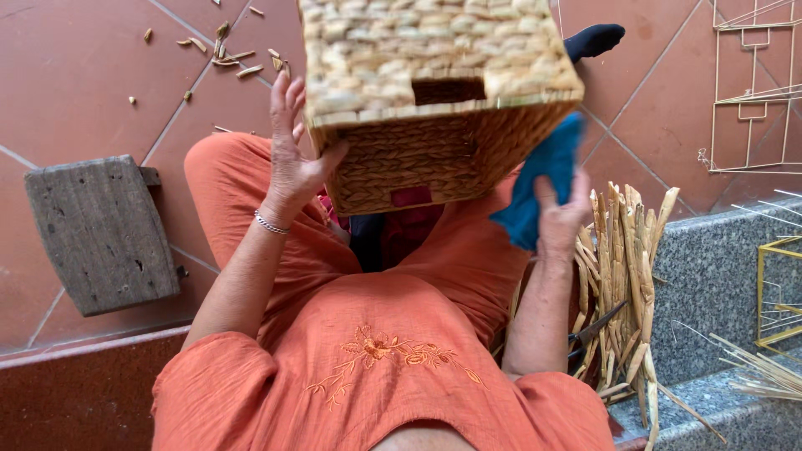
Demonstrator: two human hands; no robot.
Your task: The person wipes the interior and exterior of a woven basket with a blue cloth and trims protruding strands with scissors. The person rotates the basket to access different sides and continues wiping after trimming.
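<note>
Woven straw basket, fully plaited and seemingly finished, sits at upper centre, steadied by the left hand flat and open against its side while the right hand presses a blue cloth, wiping apparently underway.

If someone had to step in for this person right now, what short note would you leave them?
Left hand: flat against the left side of the woven basket, steadying it.
Right hand: holds a blue cloth against the basket's right side.
Basket: tipped over the lap, above the knees; its handle slot faces the camera.
Nearby: a bundle of dried strips with scissors lies at the right; a wooden stool stands at the left; bits of strip litter the floor tiles.
Done: the basket looks fully woven.
Left: I cannot tell how much of it has been wiped.
</note>
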